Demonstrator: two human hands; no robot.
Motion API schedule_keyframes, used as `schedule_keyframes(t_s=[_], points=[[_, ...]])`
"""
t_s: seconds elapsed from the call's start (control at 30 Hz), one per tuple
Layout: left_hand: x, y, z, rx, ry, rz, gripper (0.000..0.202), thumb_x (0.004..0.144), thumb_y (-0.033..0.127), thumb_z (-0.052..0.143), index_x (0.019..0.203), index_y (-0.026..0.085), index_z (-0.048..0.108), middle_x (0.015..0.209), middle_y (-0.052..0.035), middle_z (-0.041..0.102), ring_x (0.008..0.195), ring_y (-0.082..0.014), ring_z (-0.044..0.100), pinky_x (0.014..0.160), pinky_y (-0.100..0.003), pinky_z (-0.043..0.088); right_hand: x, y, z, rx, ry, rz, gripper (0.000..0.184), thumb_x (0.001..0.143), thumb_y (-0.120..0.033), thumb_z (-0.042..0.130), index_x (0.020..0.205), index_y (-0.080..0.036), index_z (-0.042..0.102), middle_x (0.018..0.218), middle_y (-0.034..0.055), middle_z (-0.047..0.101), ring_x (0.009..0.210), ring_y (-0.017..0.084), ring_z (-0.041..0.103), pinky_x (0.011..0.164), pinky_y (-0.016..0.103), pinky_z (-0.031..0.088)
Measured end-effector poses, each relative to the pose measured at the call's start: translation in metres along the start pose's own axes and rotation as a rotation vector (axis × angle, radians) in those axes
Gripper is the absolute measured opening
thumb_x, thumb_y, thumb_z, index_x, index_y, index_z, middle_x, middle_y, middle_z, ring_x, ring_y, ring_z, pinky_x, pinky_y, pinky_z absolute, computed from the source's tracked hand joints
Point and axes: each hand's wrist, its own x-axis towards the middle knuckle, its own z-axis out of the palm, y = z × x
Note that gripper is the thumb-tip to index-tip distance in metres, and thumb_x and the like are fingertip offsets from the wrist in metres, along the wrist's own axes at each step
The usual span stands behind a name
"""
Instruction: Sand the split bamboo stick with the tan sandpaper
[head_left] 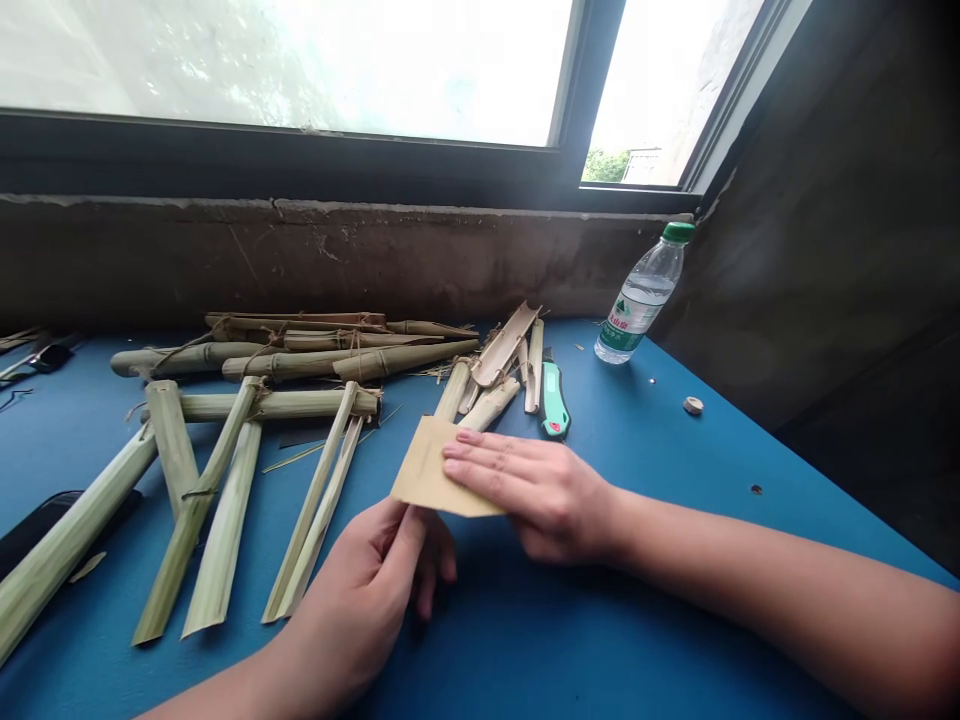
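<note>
A square, stiff-looking tan sheet, perhaps sandpaper [431, 465], is held above the blue table. My left hand [382, 570] is closed at its near left edge, thumb and fingertips pinching there; the other fingers curl below. My right hand [547, 490] has its fingers laid together over the sheet's right part, with the thumb hidden underneath. Just beyond the sheet lie short split bamboo pieces [506, 350] and a mint-green utility knife [555, 400]. Whether anything is under the sheet cannot be seen.
Left of my hands, bamboo strips [225, 550] are joined to a bamboo crosspiece [300, 405]. More bamboo lengths [337, 360] lie behind. A water bottle [637, 300] stands back right on the blue table [675, 440], near a small round bamboo piece [693, 405]. The wall and window rise behind.
</note>
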Motion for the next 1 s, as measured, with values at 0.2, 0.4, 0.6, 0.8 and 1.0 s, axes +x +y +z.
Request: schedule_keyframes(t_s=[0.2, 0.4, 0.6, 0.8, 1.0], points=[[-0.006, -0.002, -0.004, 0.621, -0.025, 0.427, 0.041, 0.111, 0.030, 0.038, 0.077, 0.021, 0.059, 0.065, -0.0007, 0.064, 0.056, -0.0151, 0.058, 0.058, -0.030, 0.042, 0.000, 0.002, -0.006, -0.090, 0.055, 0.021, 0.056, 0.087, -0.005, 0.052, 0.142, -0.004, 0.061, 0.140, 0.0218, 0.070, 0.140, 0.029, 0.062, 0.121, 0.046, 0.052], [-0.004, -0.001, -0.009, 1.135, 0.032, 0.779, 0.033, 0.105, 0.020, 0.048, 0.073, 0.023, 0.056, 0.062, 0.0016, 0.062, 0.052, -0.0189, 0.061, 0.056, -0.037, 0.041, 0.000, 0.002, -0.008, -0.104, 0.095, 0.014, 0.052, 0.084, -0.009, 0.056, 0.135, -0.015, 0.066, 0.128, 0.0144, 0.078, 0.127, 0.026, 0.072, 0.113, 0.043, 0.059], [-0.004, 0.005, -0.012, 1.242, 0.048, 0.847, 0.028, 0.104, 0.025, 0.052, 0.076, 0.025, 0.058, 0.061, 0.0014, 0.062, 0.049, -0.0230, 0.060, 0.052, -0.040, 0.039, -0.001, 0.003, -0.013, -0.106, -0.001, -0.094, 0.049, 0.090, -0.021, 0.060, 0.138, -0.012, 0.064, 0.129, 0.0168, 0.077, 0.127, 0.027, 0.072, 0.113, 0.044, 0.059], [-0.003, 0.002, -0.014, 1.353, -0.002, 0.814, 0.027, 0.092, 0.002, 0.051, 0.077, 0.022, 0.061, 0.063, 0.0006, 0.065, 0.049, -0.0231, 0.063, 0.049, -0.037, 0.045, 0.001, 0.000, -0.016, -0.076, 0.000, -0.144, 0.049, 0.091, -0.023, 0.060, 0.136, -0.004, 0.065, 0.131, 0.0214, 0.075, 0.131, 0.032, 0.069, 0.114, 0.047, 0.058], [-0.003, 0.002, -0.017, 1.394, 0.007, 0.738, 0.050, 0.081, -0.007, 0.047, 0.123, 0.013, 0.067, 0.073, -0.0009, 0.072, 0.051, -0.0213, 0.068, 0.050, -0.031, 0.052, -0.001, 0.003, -0.014, -0.132, 0.057, 0.032, 0.050, 0.091, -0.009, 0.056, 0.140, -0.010, 0.063, 0.132, 0.0186, 0.076, 0.132, 0.028, 0.069, 0.114, 0.046, 0.059]])
